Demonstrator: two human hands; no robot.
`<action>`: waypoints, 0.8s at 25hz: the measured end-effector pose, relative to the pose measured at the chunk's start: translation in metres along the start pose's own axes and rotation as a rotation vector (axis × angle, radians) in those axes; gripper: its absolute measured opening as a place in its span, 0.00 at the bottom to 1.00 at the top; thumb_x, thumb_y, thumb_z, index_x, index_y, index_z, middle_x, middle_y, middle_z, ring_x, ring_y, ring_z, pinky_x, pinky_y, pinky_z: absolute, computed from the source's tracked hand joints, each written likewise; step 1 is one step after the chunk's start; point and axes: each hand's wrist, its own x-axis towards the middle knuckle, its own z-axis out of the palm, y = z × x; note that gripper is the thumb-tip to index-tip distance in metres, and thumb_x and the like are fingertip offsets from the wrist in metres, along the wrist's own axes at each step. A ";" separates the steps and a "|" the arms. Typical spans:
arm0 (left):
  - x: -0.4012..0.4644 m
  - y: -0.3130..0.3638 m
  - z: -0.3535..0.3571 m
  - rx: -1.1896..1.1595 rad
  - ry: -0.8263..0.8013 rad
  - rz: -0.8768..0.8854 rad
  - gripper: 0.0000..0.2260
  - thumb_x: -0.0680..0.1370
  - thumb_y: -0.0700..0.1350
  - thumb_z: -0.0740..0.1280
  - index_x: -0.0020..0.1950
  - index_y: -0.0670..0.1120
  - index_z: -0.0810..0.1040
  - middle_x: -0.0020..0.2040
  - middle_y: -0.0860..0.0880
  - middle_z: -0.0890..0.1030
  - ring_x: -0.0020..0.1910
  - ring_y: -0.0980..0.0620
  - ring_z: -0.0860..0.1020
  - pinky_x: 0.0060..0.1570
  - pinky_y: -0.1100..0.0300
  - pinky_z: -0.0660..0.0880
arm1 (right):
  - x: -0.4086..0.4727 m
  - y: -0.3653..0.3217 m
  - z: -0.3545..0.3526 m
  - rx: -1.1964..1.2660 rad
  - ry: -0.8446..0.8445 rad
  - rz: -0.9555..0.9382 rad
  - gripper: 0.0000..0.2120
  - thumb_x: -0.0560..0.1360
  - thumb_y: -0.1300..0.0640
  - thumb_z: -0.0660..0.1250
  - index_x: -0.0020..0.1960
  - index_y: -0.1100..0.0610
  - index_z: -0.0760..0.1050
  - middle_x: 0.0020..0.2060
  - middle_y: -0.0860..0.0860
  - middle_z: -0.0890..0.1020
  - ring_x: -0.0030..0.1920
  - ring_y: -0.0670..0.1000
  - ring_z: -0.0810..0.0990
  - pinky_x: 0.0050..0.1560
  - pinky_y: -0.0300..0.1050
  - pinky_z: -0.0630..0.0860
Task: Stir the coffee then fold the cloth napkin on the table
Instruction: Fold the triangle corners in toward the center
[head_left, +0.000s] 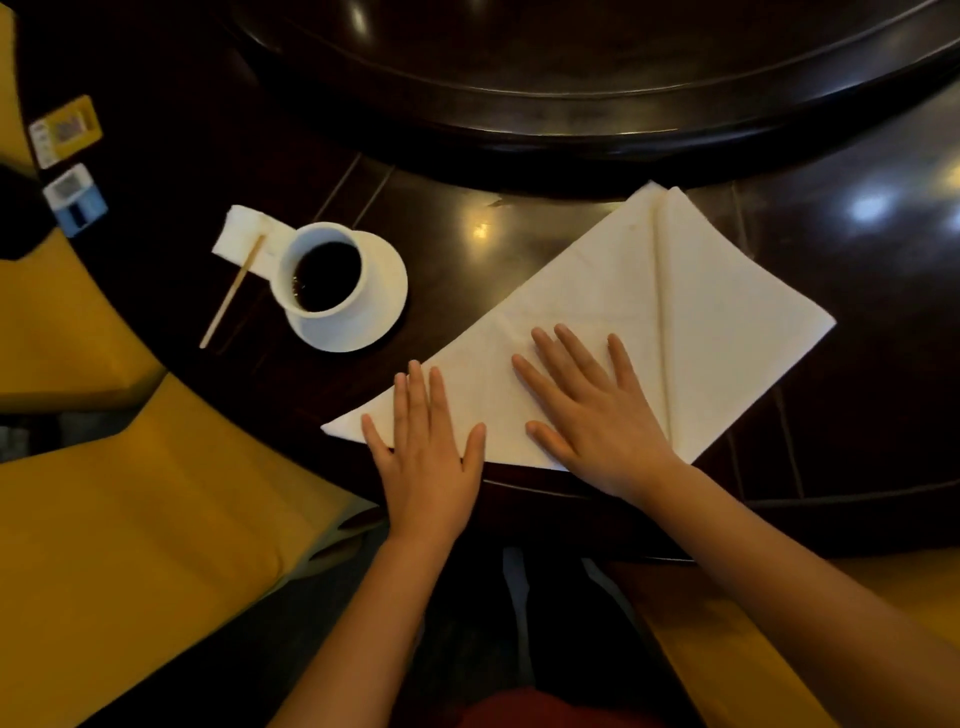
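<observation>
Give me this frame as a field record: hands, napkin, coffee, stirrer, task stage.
left hand: flat, palm down on the near left corner of the cloth napkin
right hand: flat, fingers spread, pressing the napkin's middle
cloth napkin: white, partly folded, a crease running through its right part
coffee cup: white, dark coffee inside, on a saucer
stirrer: wooden, out of the cup, top end on a paper napkin
task stage: folding underway
</observation>
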 end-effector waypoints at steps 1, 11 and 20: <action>-0.001 -0.011 -0.001 -0.010 0.010 -0.033 0.32 0.77 0.61 0.46 0.76 0.44 0.50 0.77 0.43 0.53 0.75 0.46 0.49 0.68 0.40 0.43 | 0.000 -0.001 0.002 -0.006 -0.007 -0.005 0.30 0.78 0.38 0.43 0.76 0.48 0.43 0.76 0.51 0.47 0.75 0.53 0.42 0.71 0.60 0.38; 0.005 -0.072 -0.034 -0.244 0.171 -0.256 0.21 0.73 0.49 0.71 0.63 0.41 0.74 0.55 0.41 0.75 0.52 0.44 0.74 0.41 0.58 0.72 | -0.001 -0.004 0.000 0.004 -0.041 0.026 0.30 0.78 0.39 0.41 0.76 0.48 0.43 0.76 0.50 0.46 0.75 0.53 0.41 0.71 0.61 0.41; 0.018 -0.085 -0.062 -1.013 0.047 -0.625 0.07 0.74 0.37 0.69 0.49 0.47 0.78 0.45 0.50 0.79 0.44 0.53 0.79 0.39 0.65 0.77 | 0.000 -0.005 -0.002 0.054 -0.040 0.023 0.30 0.77 0.38 0.39 0.76 0.49 0.45 0.76 0.52 0.48 0.75 0.53 0.43 0.71 0.61 0.41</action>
